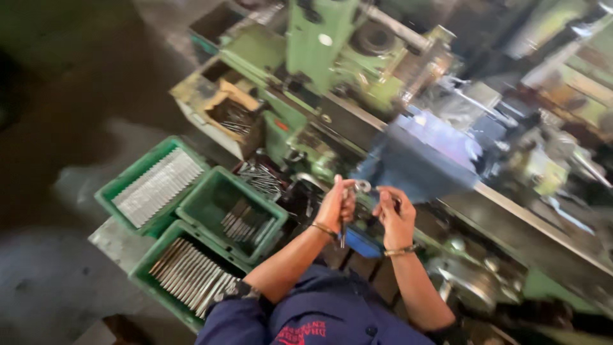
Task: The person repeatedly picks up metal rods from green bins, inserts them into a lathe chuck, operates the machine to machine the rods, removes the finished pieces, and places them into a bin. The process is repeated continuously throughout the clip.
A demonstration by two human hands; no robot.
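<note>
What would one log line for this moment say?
left hand: grips thin metal tool | right hand: pinches small part, blurred | near: green plastic crates of metal rods, green lathe

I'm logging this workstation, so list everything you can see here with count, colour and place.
Crates: three, green plastic, on the floor at left; two hold rows of silvery metal rods, the middle one only a few.
Machine: one, green, lathe-like, running across the top and right.
Open box: one, brownish, beside the machine, with dark metal pieces inside.
Blue cloth: one, draped over the machine bed at centre.
Small metal tool: one, silvery and slim, held between the hands; too blurred to name.
Bracelets: two, gold-coloured, one on each wrist.
Left hand: closed around the tool.
Right hand: raised beside it, fingers at the tool's top.
</note>
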